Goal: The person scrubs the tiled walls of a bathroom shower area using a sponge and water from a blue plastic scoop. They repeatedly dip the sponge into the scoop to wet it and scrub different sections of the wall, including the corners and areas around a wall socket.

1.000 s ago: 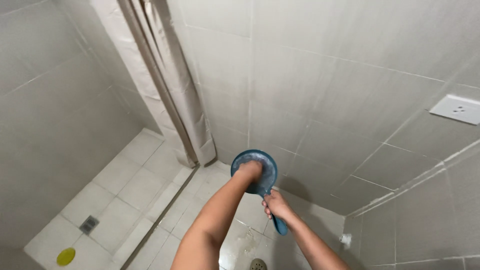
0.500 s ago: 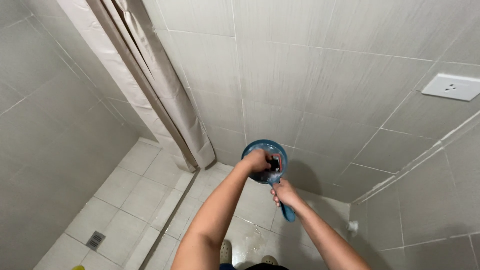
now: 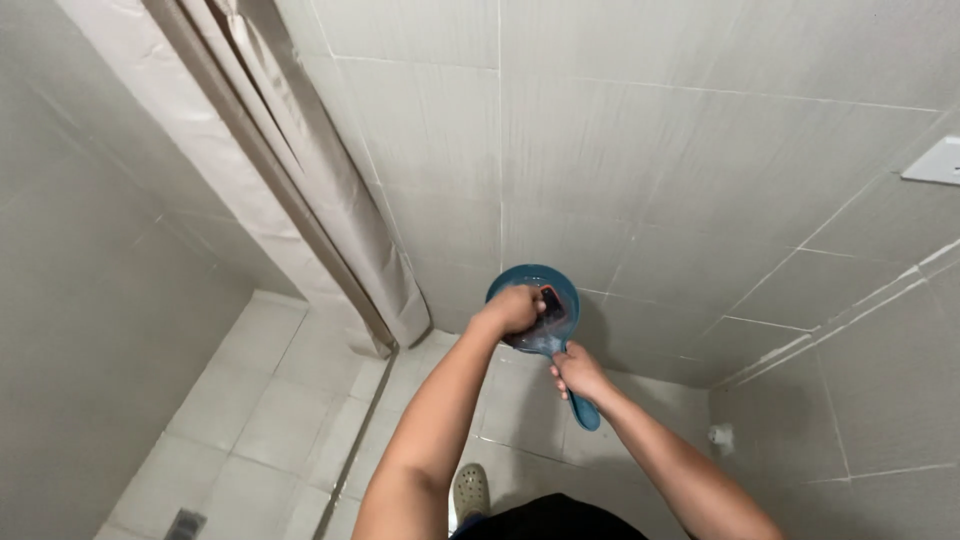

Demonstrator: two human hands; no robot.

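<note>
— So, where was the dipper at that moment?

— Out in front of the person, near the tiled wall (image 3: 640, 150) and well above the floor (image 3: 260, 420). The blue dipper (image 3: 535, 300) had its bowl facing the camera, with a little water in it, by the look of things. The right hand (image 3: 578, 372) was clenched around the handle, just below the bowl.

— And the other hand?

— The left hand (image 3: 512, 307) was in the bowl, fingers curled on a small dark object (image 3: 551, 300) with a reddish edge. I couldn't tell what that object was; it was too small to make out.

— What could have gone wrong from there, in your view?

— Mostly a spill or a drop, I'd say. The bowl was held up by the handle alone, so pressing hard inside it could have twisted it in the right hand's grip and tipped the water out. Wet fingers might also have let the small object slip and fall to the tiles.

— Anything underfoot?

— A light-coloured clog (image 3: 470, 490) showed on the floor, beside the curtain (image 3: 330, 210). Wet tiles could have made footing slippery.
</note>
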